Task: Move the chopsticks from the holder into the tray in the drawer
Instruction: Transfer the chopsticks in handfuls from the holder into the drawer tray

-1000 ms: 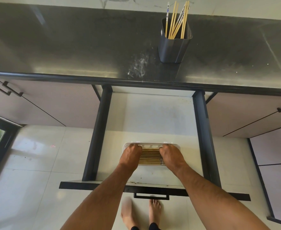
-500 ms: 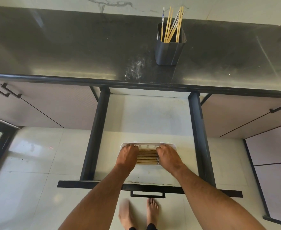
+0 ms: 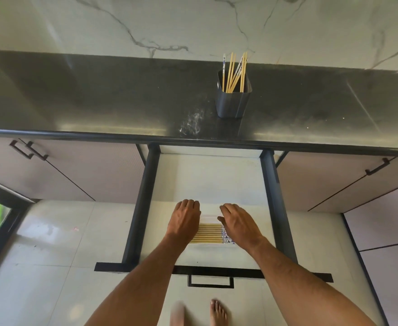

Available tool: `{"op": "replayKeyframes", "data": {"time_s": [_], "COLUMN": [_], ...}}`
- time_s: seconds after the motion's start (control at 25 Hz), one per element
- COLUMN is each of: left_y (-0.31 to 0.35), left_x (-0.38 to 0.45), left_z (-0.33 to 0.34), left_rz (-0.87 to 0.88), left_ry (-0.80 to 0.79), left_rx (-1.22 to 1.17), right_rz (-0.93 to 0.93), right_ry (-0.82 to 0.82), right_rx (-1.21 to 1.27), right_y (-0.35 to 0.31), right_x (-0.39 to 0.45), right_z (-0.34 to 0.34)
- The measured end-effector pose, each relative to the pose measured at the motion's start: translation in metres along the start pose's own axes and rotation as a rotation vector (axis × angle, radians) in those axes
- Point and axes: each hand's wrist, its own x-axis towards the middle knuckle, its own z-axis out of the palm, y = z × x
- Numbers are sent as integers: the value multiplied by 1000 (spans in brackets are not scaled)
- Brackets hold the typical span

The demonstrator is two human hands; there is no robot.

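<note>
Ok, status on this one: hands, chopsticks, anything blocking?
Left hand and right hand open over tray, holding nothing. Row of chopsticks laid in tray; more upright in holder on counter. Path looks clear.

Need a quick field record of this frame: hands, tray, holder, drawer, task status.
left hand: open, fingers straight, over tray's left end
right hand: open, over tray's right end
tray: white, in drawer, chopsticks in tray lying side by side
holder: dark, upright on countertop, chopsticks in holder still inside
drawer: pulled open
status: unfinished
</note>
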Motion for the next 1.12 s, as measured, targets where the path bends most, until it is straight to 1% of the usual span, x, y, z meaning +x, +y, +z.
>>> {"op": "replayKeyframes", "data": {"time_s": [0.16, 0.36, 0.6, 0.76, 0.96, 1.12], "left_y": [-6, -9, -8, -4, -2, -3], "left_x": [21, 53, 101, 139, 203, 265], "left_z": [-39, -98, -177, -212, -233, -236], "left_rz": [21, 16, 30, 55, 76, 84], "left_ry": [183, 303, 376, 419, 456, 506], "left_rx": [39, 26, 73, 97, 123, 116], "right_rz": [47, 112, 152, 169, 126, 102], "right_ry": [113, 172, 273, 344, 430, 427], "right_rx": [-82, -108, -170, -161, -102, -47], "right_y": [-1, -4, 2, 15, 39, 68], "right_x": [24, 55, 97, 133, 189, 245], "right_z": [-33, -85, -153, -195, -232, -238]}}
